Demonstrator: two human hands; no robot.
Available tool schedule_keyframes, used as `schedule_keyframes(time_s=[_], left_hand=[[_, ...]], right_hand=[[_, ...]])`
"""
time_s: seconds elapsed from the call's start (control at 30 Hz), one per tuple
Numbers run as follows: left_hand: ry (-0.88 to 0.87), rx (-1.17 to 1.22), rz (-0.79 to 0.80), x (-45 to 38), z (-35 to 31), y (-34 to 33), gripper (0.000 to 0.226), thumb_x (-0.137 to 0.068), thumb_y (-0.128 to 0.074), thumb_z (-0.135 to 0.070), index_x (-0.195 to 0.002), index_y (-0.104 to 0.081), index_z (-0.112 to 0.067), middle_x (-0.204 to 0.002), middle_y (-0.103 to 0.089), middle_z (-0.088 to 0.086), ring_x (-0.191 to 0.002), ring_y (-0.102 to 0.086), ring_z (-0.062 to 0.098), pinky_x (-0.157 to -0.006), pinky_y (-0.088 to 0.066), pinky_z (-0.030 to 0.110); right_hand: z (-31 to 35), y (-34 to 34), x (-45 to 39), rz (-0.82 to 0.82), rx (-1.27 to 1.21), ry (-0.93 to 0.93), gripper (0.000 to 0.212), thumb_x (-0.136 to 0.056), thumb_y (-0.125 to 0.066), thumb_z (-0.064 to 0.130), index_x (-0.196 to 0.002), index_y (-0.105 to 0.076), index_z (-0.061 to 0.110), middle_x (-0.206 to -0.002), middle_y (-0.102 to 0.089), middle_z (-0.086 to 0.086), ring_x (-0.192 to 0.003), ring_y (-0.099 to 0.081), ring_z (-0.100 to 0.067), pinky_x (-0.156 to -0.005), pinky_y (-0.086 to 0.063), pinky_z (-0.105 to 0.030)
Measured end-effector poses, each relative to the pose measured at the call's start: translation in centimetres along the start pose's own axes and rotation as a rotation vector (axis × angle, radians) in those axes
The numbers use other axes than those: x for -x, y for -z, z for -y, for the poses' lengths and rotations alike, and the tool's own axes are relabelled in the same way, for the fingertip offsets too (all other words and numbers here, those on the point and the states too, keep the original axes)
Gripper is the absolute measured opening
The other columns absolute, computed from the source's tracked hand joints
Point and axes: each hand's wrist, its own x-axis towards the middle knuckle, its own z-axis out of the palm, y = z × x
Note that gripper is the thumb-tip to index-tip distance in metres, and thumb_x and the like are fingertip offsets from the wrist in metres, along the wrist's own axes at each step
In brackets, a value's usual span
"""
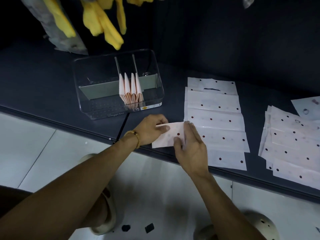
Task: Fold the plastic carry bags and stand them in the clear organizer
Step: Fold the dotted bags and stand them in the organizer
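- Head view: our flat stack of dotted bags (214,118) at centre right could be dragged askew if the right hand (190,146), fingers straight and pressing flat, slides.
- At centre frame, the folded bag (170,135) may spring open; the left hand (152,129) pinches its upper-left edge, the right covering its other end.
- Above, the clear organizer (117,84) holds four upright folds.

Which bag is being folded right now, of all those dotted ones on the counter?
The small folded bag at the counter's near edge, held between the left hand and right hand. The other stacks lie flat, untouched.
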Motion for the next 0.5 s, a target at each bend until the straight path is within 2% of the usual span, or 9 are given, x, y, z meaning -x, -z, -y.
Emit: schedule_keyframes(time_s=[0.07,0.1,0.17,0.23,0.3,0.4,0.43,0.5], left_hand=[[0.014,0.219,-0.091,0.7,-0.5,1.3,0.011,-0.091,-0.061,-0.017,-0.081,-0.060,-0.021,-0.082,-0.064,-0.004,-0.073,-0.059,0.007,-0.062,-0.048,0.016],[0.016,0.308,-0.137,0.9,-0.8,1.9,0.012,-0.092,-0.060,-0.016,-0.081,-0.060,-0.021,-0.081,-0.065,-0.002,-0.071,-0.059,0.007,-0.062,-0.049,0.017],[0.017,0.455,-0.205,1.0,-1.5,2.8,0.013,-0.092,-0.060,-0.013,-0.080,-0.061,-0.020,-0.076,-0.064,-0.003,-0.067,-0.059,0.006,-0.061,-0.048,0.020],[-0.008,0.499,-0.273,0.8,-2.0,3.6,0.015,-0.090,-0.062,-0.012,-0.078,-0.061,-0.020,-0.071,-0.063,-0.008,-0.063,-0.057,0.000,-0.060,-0.047,0.017],[-0.036,0.445,-0.474,0.5,-2.2,4.2,0.012,-0.087,-0.066,-0.016,-0.076,-0.063,-0.020,-0.070,-0.063,-0.009,-0.062,-0.056,-0.004,-0.060,-0.047,0.014],[0.027,0.330,-0.958,-0.3,-1.4,5.7,0.009,-0.083,-0.069,-0.026,-0.084,-0.063,-0.020,-0.082,-0.063,-0.004,-0.073,-0.057,0.001,-0.066,-0.050,0.022],[0.056,0.278,-1.035,-0.7,-1.0,6.2,0.015,-0.081,-0.070,-0.028,-0.091,-0.061,-0.020,-0.092,-0.060,-0.002,-0.083,-0.057,0.006,-0.073,-0.049,0.025],[0.100,0.188,-1.022,-1.7,0.0,6.6,0.035,-0.077,-0.072,-0.032,-0.106,-0.058,-0.018,-0.110,-0.049,0.000,-0.098,-0.052,0.015,-0.082,-0.044,0.027]], right_hand=[[2.0,1.2,-1.4,0.040,-0.240,-0.177,0.056,-0.089,-0.061,0.033,-0.141,-0.041,0.025,-0.134,-0.057,0.005,-0.116,-0.057,-0.013,-0.099,-0.045,-0.031],[2.9,1.6,-2.2,0.073,-0.370,-0.235,0.042,-0.087,-0.063,0.032,-0.128,-0.051,0.031,-0.121,-0.064,0.009,-0.102,-0.062,-0.007,-0.088,-0.052,-0.027],[4.2,2.4,-3.5,0.097,-0.562,-0.267,0.009,-0.087,-0.065,0.024,-0.092,-0.063,0.031,-0.089,-0.073,0.010,-0.074,-0.067,-0.004,-0.063,-0.053,-0.018],[5.0,3.0,-4.5,0.087,-0.642,-0.251,0.009,-0.087,-0.065,0.018,-0.080,-0.065,0.023,-0.070,-0.071,0.006,-0.057,-0.065,-0.007,-0.051,-0.050,-0.018],[5.5,3.3,-5.7,0.039,-0.655,-0.245,0.007,-0.087,-0.064,0.017,-0.081,-0.066,0.013,-0.067,-0.069,0.003,-0.051,-0.061,-0.006,-0.048,-0.047,-0.018],[6.0,3.2,-7.4,-0.039,-0.686,-0.271,0.004,-0.089,-0.063,0.019,-0.087,-0.066,0.018,-0.077,-0.069,0.003,-0.050,-0.060,-0.002,-0.048,-0.046,-0.015],[6.2,3.1,-8.0,-0.058,-0.708,-0.291,0.003,-0.090,-0.062,0.019,-0.090,-0.065,0.020,-0.079,-0.069,0.002,-0.050,-0.060,-0.001,-0.048,-0.046,-0.014],[6.5,2.8,-9.0,-0.091,-0.759,-0.339,0.006,-0.090,-0.061,0.020,-0.096,-0.064,0.021,-0.080,-0.068,0.002,-0.050,-0.059,0.000,-0.048,-0.046,-0.013]])
